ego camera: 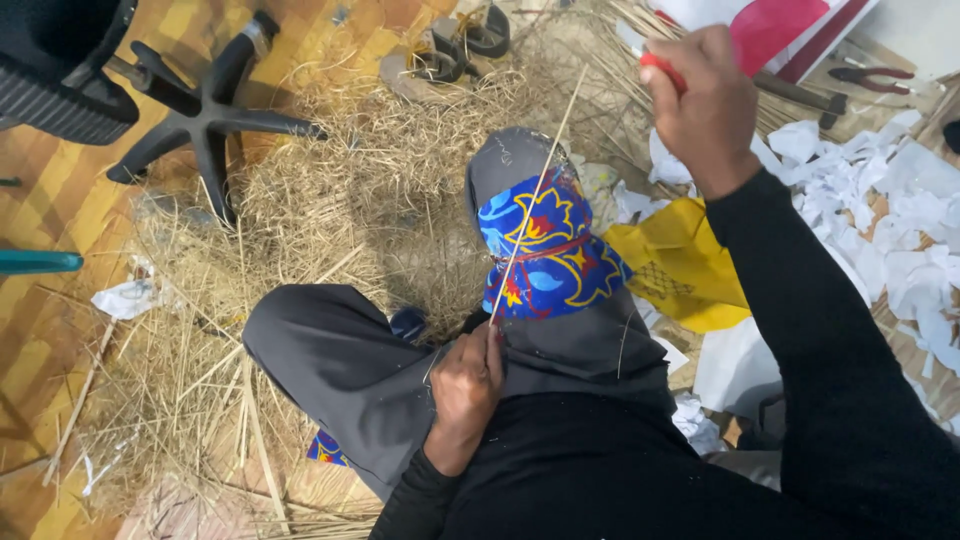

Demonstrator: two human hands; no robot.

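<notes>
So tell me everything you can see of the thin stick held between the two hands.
The thin stick is a long, slender, pale strip, like split cane or bamboo, straight and bare. It runs on a slant from the left hand, which pinches its lower end at the lap, up toward the raised right hand. It crosses over the blue patterned cloth wrapped on the knee. Its upper tip ends short of the right hand, which grips a red-handled tool.
</notes>
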